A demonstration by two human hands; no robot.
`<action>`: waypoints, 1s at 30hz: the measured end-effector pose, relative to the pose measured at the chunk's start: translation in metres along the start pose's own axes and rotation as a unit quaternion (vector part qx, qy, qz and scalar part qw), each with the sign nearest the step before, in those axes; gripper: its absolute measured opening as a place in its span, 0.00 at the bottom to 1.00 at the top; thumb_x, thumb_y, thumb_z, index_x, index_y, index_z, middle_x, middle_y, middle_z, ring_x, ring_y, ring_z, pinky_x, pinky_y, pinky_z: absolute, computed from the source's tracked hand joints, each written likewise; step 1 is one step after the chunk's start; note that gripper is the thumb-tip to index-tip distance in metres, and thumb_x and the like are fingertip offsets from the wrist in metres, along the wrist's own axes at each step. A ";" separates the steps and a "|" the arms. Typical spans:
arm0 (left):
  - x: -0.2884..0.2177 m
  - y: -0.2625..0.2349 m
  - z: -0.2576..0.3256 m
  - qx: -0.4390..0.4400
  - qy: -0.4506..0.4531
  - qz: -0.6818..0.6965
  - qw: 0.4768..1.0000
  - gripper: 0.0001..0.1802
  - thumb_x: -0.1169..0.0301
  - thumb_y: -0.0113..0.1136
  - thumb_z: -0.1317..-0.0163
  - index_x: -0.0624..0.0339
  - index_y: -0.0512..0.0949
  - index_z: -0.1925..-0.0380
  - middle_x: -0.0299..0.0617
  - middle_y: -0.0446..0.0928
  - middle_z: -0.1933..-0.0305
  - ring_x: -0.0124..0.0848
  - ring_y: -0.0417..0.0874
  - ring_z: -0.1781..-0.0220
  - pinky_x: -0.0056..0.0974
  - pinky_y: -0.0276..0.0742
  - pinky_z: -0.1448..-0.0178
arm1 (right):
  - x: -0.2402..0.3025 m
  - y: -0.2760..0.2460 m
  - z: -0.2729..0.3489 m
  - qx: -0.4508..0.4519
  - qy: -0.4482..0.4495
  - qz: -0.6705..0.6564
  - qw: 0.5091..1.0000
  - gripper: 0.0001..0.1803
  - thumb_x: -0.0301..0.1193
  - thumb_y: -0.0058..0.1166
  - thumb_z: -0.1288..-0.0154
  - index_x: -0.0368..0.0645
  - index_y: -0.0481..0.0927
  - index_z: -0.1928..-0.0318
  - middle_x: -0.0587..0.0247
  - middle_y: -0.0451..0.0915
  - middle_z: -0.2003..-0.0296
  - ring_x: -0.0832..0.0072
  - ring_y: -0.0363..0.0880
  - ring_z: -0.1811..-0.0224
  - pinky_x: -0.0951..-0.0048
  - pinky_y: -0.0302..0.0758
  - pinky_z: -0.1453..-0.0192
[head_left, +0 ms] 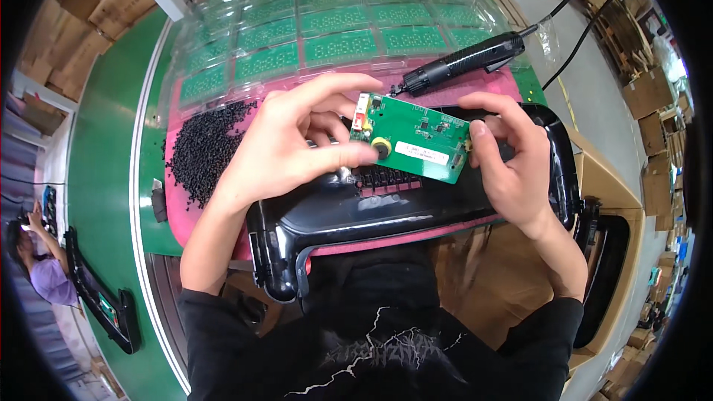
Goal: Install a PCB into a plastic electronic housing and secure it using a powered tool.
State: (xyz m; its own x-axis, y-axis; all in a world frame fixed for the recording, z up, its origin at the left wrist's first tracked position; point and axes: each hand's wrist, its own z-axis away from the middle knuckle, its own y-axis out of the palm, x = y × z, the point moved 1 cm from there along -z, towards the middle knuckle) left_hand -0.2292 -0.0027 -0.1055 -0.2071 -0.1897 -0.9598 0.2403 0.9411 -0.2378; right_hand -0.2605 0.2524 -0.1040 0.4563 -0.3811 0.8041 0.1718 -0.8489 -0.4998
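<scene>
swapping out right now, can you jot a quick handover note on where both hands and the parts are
Left hand: fingers grip the left end of the green circuit board, thumb by its round yellow part.
Right hand: fingers pinch the board's right edge.
The board is held in the air above the black plastic housing, which lies on the pink mat.
Done: board picked up. Left: it is not yet seated in the housing.
Electric screwdriver lies untouched on the mat behind the board. Pile of small black screws to the left; clear trays of more green boards behind.
</scene>
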 end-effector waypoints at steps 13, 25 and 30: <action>0.024 -0.012 0.008 0.163 -0.044 -0.142 0.975 0.35 0.69 0.78 0.67 0.60 0.72 0.55 0.37 0.79 0.71 0.28 0.80 0.73 0.31 0.75 0.72 | -0.025 -0.002 -0.001 0.320 0.041 -0.026 0.946 0.36 0.37 0.80 0.60 0.40 0.72 0.53 0.61 0.76 0.69 0.71 0.77 0.66 0.72 0.74 0.59; 0.036 0.003 0.001 0.125 -0.092 -0.347 0.925 0.34 0.59 0.79 0.64 0.59 0.71 0.58 0.36 0.71 0.80 0.37 0.78 0.78 0.41 0.67 0.73 | -0.056 0.009 -0.007 0.205 -0.047 0.023 0.977 0.32 0.24 0.73 0.60 0.38 0.77 0.49 0.55 0.78 0.56 0.61 0.77 0.55 0.66 0.75 0.48; 0.040 0.003 0.001 0.120 -0.071 -0.364 0.921 0.35 0.59 0.79 0.64 0.58 0.71 0.57 0.36 0.68 0.81 0.38 0.76 0.78 0.42 0.66 0.73 | -0.062 0.011 -0.006 0.209 -0.057 0.026 0.976 0.32 0.24 0.73 0.59 0.39 0.76 0.48 0.55 0.75 0.50 0.59 0.76 0.50 0.65 0.75 0.45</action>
State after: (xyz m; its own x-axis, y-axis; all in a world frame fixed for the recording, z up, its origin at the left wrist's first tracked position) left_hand -0.2360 -0.0073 -0.1451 -0.2741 -0.7972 -0.5380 0.2935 0.4634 -0.8362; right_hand -0.2920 0.2644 -0.1574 0.5632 -0.3564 0.7455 0.4764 -0.5970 -0.6454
